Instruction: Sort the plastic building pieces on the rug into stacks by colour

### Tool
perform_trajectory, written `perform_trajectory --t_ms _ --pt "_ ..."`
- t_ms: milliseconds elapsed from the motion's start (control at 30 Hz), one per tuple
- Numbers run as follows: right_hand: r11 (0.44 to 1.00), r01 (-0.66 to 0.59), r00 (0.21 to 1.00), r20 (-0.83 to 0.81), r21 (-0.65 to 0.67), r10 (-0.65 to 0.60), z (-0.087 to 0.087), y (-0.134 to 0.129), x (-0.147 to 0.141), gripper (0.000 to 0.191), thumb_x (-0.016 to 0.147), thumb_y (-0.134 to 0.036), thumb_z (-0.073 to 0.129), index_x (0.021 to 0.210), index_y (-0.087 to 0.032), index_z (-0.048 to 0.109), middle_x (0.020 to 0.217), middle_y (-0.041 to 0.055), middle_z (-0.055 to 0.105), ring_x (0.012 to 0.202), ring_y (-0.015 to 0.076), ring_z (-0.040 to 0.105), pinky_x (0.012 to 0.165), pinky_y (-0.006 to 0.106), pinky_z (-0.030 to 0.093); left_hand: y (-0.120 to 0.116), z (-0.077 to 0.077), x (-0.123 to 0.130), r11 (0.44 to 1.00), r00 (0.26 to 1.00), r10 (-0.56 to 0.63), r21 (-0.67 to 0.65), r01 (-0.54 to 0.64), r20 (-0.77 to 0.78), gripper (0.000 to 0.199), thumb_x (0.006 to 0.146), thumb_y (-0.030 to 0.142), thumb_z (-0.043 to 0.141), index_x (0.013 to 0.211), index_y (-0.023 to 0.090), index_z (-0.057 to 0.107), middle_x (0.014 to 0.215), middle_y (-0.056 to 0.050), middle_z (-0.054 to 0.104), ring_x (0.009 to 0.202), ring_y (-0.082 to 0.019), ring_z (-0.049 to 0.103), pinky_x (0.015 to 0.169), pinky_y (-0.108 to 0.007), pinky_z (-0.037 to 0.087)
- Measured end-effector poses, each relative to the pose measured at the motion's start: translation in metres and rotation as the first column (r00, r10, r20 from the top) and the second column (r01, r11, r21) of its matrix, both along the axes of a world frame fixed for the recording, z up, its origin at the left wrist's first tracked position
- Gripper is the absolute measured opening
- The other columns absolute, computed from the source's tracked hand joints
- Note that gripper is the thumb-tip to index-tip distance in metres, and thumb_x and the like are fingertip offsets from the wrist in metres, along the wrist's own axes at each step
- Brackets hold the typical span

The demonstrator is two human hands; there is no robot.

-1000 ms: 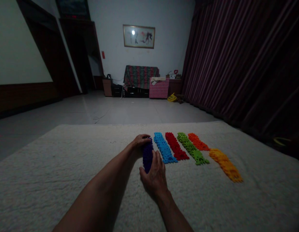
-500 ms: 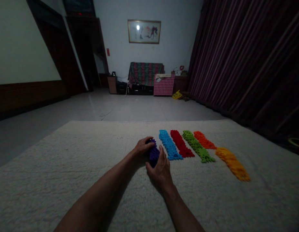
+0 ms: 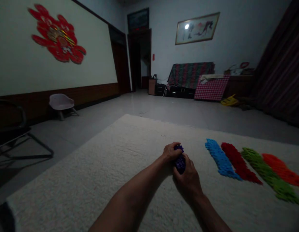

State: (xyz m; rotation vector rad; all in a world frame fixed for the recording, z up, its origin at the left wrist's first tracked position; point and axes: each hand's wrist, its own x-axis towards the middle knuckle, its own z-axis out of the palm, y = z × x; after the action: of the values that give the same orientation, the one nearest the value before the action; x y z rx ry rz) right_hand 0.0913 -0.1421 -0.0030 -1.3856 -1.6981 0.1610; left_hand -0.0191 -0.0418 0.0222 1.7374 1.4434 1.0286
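A bundle of small bumpy purple pieces (image 3: 180, 163) sits between my two hands, over the cream mat. My left hand (image 3: 171, 152) is closed around its far left side, fingers bent over the top. From the near right side my right hand (image 3: 189, 175) grips the same bundle, thumb at its near end. What kind of pieces they are I cannot make out. To the right on the mat lie rows of similar pieces: a blue row (image 3: 222, 161), a red row (image 3: 240, 163), a green row (image 3: 270, 174) and an orange row (image 3: 283, 169).
The cream mat (image 3: 110, 167) covers the floor under my arms. On the left stand a dark metal-framed chair (image 3: 26, 154) and a small pale chair (image 3: 62, 103). A cloth-covered cabinet (image 3: 191, 75) and a yellow bag (image 3: 229, 101) are at the far wall.
The view has swung left, bringing in the chairs and red wall decoration; the yellow row has left the frame. Both hands with the purple bundle are farther left of the blue row.
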Motion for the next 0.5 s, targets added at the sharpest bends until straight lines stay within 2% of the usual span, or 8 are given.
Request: perform_trajectory --t_ms 100,200,300,400,500 --pt "0.996 -0.089 0.992 -0.094 -0.019 0.087 0.003 0.008 -0.058 0.066 0.076 -0.038 0.058 0.136 -0.015 0.044 0.125 0.0168 0.061 0.111 0.0299 0.061 0.094 0.045 0.051 -0.006 0.001 -0.066 0.991 0.991 0.132 -0.031 -0.133 -0.023 0.050 0.073 0.023 0.066 0.123 0.021 0.068 0.119 -0.008 0.072 0.111 -0.024 0.065 0.102 -0.035 0.049" --pt "0.983 -0.151 0.968 -0.219 -0.107 0.125 0.008 0.015 -0.125 0.066 0.072 -0.038 0.059 0.132 -0.014 0.047 0.123 0.0165 0.063 0.112 0.0291 0.062 0.096 0.043 0.050 -0.010 0.002 -0.139 0.972 0.973 0.229 -0.052 -0.229 -0.015 0.052 0.073 0.020 0.066 0.125 0.017 0.066 0.124 -0.010 0.069 0.115 -0.024 0.064 0.102 -0.032 0.048" --pt "0.955 -0.194 0.934 -0.341 -0.223 0.110 0.013 0.020 -0.188 0.068 0.071 -0.040 0.062 0.132 -0.014 0.048 0.120 0.0157 0.065 0.110 0.0287 0.063 0.094 0.040 0.050 -0.011 0.005 -0.205 0.916 0.920 0.393 -0.084 -0.391 0.003 0.048 0.069 0.019 0.069 0.117 0.014 0.069 0.119 -0.012 0.071 0.110 -0.024 0.065 0.098 -0.031 0.049" --pt "0.926 -0.229 0.906 -0.414 -0.299 0.090 0.019 0.026 -0.236 0.069 0.070 -0.039 0.064 0.132 -0.012 0.049 0.120 0.0172 0.066 0.110 0.0292 0.064 0.096 0.039 0.049 -0.004 0.008 -0.253 0.878 0.880 0.475 -0.085 -0.472 0.016 0.040 0.068 0.024 0.071 0.107 0.014 0.072 0.113 -0.013 0.073 0.107 -0.025 0.066 0.095 -0.033 0.050" --pt "0.911 -0.225 0.881 -0.472 -0.345 0.039 0.024 0.037 -0.266 0.071 0.071 -0.040 0.066 0.133 -0.011 0.048 0.122 0.0196 0.065 0.113 0.0303 0.063 0.098 0.039 0.048 0.009 0.012 -0.283 0.856 0.856 0.515 -0.085 -0.510 0.048 0.031 0.074 0.033 0.065 0.097 0.014 0.072 0.101 -0.012 0.074 0.102 -0.026 0.066 0.089 -0.034 0.051"
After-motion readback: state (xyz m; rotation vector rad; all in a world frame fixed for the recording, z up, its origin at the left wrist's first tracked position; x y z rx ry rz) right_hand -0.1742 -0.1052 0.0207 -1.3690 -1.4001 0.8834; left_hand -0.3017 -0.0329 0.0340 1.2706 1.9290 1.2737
